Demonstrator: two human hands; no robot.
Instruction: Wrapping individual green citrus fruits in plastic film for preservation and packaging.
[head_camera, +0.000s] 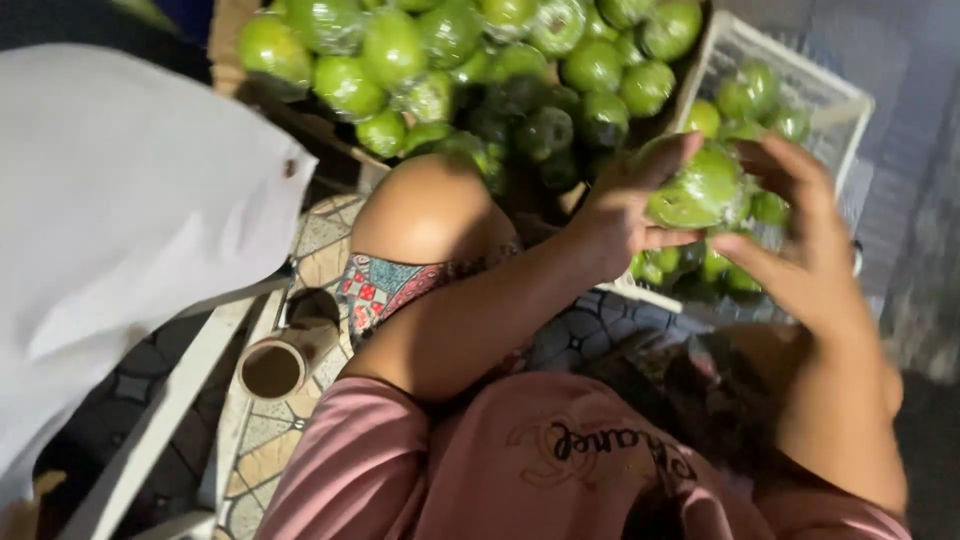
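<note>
Head cam: left hand (622, 210) & right hand (800, 240) both gripped one film-wrapped green fruit (700, 187) above white basket (835, 100).

Single head-worn camera, looking steeply down over the wearer's own pink shirt (520, 470) and knee (430, 205), close to both raised hands, facing forward onto heaped green fruit (450, 50), tiled floor (265, 440) at lower left
</note>
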